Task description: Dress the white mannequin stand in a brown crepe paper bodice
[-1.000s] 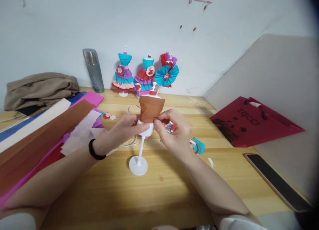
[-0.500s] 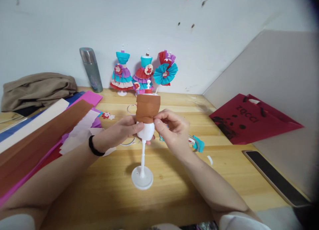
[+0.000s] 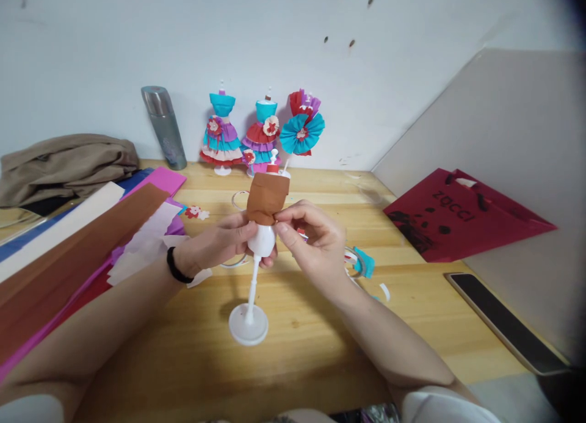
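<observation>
The left hand (image 3: 224, 238) holds one small white plastic dress form on a round-footed stand (image 3: 262, 241) — thumb in front, fingers behind. The right hand (image 3: 314, 240) pinches the low edge of one brown paper wrap (image 3: 268, 198) around its chest. The form is between the hands, long and nearly upright: its knob points up, leaning a bit toward the right-hand side, and its foot points down. Past the hands are three small forms in bright ruffled paper (image 3: 222, 143) and one grey metal flask (image 3: 165, 130). Right of the right hand is one red paper bag (image 3: 462, 218).
</observation>
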Action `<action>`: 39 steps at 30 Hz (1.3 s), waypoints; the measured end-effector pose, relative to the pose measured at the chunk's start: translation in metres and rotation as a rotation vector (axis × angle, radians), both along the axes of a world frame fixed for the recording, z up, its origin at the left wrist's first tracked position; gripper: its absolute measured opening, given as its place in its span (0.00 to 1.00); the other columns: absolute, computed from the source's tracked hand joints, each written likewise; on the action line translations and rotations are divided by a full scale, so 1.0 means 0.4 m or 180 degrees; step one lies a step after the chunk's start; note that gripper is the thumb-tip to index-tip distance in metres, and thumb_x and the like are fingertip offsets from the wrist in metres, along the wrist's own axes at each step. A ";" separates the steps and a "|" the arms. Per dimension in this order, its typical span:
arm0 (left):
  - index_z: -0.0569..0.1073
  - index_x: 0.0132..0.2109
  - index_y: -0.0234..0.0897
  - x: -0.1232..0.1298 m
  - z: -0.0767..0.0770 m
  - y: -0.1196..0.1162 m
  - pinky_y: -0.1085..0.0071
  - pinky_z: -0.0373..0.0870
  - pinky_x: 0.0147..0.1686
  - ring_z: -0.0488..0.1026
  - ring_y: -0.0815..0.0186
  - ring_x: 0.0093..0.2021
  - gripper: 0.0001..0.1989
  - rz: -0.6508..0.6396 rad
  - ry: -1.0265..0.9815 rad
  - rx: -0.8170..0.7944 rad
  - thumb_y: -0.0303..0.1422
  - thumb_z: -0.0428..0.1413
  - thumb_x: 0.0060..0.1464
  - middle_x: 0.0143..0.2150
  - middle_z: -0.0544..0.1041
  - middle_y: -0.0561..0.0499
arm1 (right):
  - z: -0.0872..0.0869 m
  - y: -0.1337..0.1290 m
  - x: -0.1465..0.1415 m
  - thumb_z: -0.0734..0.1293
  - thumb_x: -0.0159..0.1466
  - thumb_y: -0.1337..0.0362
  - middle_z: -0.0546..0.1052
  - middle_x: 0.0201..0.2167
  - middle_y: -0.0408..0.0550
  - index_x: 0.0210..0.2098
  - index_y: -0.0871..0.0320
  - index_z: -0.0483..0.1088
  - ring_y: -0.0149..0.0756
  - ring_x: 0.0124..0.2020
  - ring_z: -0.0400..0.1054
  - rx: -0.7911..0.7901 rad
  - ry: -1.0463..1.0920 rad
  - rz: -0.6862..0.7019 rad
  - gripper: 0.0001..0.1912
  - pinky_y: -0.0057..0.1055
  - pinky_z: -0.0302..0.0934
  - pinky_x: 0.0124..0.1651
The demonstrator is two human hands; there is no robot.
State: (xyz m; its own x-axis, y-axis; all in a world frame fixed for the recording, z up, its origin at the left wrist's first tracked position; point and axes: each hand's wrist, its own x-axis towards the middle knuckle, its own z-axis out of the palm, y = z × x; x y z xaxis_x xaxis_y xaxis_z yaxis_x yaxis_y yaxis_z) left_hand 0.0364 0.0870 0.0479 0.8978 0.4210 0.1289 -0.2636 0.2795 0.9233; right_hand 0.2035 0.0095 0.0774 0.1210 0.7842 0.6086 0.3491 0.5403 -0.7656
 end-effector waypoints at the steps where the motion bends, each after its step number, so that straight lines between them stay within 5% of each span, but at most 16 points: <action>1: 0.73 0.47 0.35 0.002 -0.003 0.000 0.67 0.72 0.40 0.75 0.65 0.36 0.16 0.0003 0.0006 0.0073 0.44 0.53 0.64 0.35 0.77 0.49 | -0.001 0.001 0.001 0.69 0.61 0.68 0.73 0.26 0.41 0.31 0.56 0.74 0.29 0.27 0.67 -0.0019 0.0001 -0.0031 0.02 0.29 0.61 0.30; 10: 0.72 0.44 0.33 0.021 0.012 -0.009 0.71 0.70 0.34 0.72 0.66 0.34 0.15 0.0590 0.0094 0.0820 0.42 0.57 0.61 0.35 0.74 0.49 | -0.008 0.009 0.003 0.67 0.60 0.69 0.71 0.22 0.39 0.26 0.57 0.71 0.27 0.24 0.63 -0.0140 -0.0097 -0.0355 0.06 0.27 0.57 0.27; 17: 0.69 0.38 0.34 0.033 0.047 -0.034 0.72 0.69 0.30 0.70 0.68 0.30 0.10 0.1222 0.0459 0.1047 0.38 0.56 0.59 0.29 0.72 0.52 | -0.014 0.017 -0.004 0.66 0.60 0.72 0.69 0.21 0.40 0.24 0.57 0.67 0.28 0.23 0.62 0.0515 -0.0649 -0.0770 0.09 0.28 0.58 0.28; 22: 0.68 0.40 0.34 0.032 0.036 -0.027 0.73 0.69 0.30 0.71 0.68 0.30 0.11 0.1201 0.0452 0.1042 0.39 0.56 0.58 0.30 0.73 0.52 | -0.018 0.019 0.001 0.66 0.60 0.71 0.69 0.21 0.40 0.24 0.57 0.67 0.28 0.24 0.62 0.0388 -0.0542 -0.0694 0.09 0.28 0.57 0.29; 30: 0.69 0.42 0.33 0.028 0.045 -0.034 0.70 0.72 0.33 0.73 0.67 0.32 0.14 0.1093 0.0501 0.0930 0.41 0.57 0.58 0.34 0.74 0.50 | -0.027 0.036 0.021 0.68 0.61 0.64 0.70 0.22 0.39 0.27 0.57 0.69 0.28 0.25 0.62 -0.0146 0.0535 -0.0275 0.07 0.28 0.57 0.29; 39: 0.68 0.39 0.33 0.029 0.038 -0.032 0.72 0.71 0.32 0.71 0.68 0.32 0.15 0.1061 0.0475 0.1000 0.43 0.55 0.60 0.32 0.72 0.51 | -0.026 0.040 0.024 0.68 0.59 0.66 0.71 0.21 0.39 0.24 0.57 0.69 0.28 0.24 0.63 -0.0218 0.0733 -0.0227 0.07 0.27 0.58 0.29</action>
